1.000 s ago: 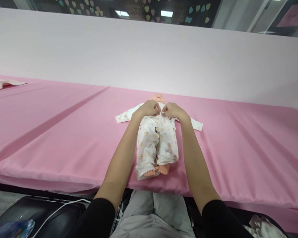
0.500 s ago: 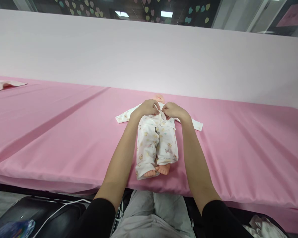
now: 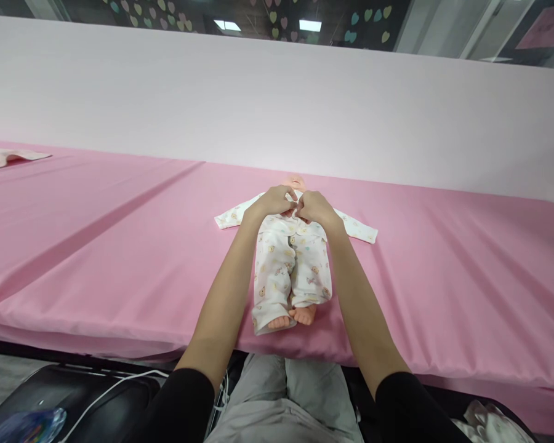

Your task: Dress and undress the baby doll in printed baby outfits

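A baby doll (image 3: 295,183) lies on its back with its head away from me and its bare feet near the bed's front edge. It wears a white printed baby shirt (image 3: 361,230) with sleeves spread to both sides, and matching baby trousers (image 3: 273,264). At the chest, my left hand (image 3: 277,200) pinches the shirt's front edge. My right hand (image 3: 314,208) is closed on the opposite edge, close beside the left. Fingers cover the spot where the two edges meet, so any fastening there is hidden.
The doll rests on a pink sheet (image 3: 133,258) in front of a white panel (image 3: 277,104). A pale pink cloth (image 3: 9,157) lies far left. Below the edge are a black chair (image 3: 96,400) with a white cable (image 3: 106,389) and, lower right, bundled white fabric (image 3: 489,424).
My right hand has moved left toward my left hand, bringing the shirt's right front edge inward. More of the right sleeve shows now. My left hand has barely moved.
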Available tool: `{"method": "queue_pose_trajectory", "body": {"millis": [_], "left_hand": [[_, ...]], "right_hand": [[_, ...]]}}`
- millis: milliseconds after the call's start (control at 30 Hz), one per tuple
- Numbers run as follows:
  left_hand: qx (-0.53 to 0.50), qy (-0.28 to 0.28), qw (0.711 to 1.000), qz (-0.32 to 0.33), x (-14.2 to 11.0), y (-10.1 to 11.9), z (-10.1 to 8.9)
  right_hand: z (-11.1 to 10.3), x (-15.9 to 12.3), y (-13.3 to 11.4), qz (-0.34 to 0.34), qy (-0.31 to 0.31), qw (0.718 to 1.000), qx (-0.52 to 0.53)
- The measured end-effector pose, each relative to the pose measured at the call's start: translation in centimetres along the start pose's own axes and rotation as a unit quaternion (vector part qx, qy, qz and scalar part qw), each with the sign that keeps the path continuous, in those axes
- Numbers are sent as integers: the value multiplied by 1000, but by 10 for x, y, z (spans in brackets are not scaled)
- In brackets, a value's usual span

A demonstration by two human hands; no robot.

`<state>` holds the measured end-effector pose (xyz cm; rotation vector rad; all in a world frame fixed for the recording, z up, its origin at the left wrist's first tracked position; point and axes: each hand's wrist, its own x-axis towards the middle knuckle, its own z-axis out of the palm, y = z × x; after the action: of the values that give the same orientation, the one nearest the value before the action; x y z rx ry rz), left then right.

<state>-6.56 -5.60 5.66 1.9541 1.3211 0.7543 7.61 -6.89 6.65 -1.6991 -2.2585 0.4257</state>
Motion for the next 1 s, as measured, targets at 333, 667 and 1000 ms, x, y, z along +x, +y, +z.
{"method": "queue_pose_trajectory", "body": {"millis": [333,667,1000], "left_hand": [[20,-6,1000,13,-1,2,1],[-150,-14,989,-4,8,-21,1],[-172,-14,983,-55,5,-15,1]], "right_hand": [[2,3,4,-9,19,999,-35],[1,7,17,-16,17,1000,16],[6,9,7,-16,70,995,-75]]}}
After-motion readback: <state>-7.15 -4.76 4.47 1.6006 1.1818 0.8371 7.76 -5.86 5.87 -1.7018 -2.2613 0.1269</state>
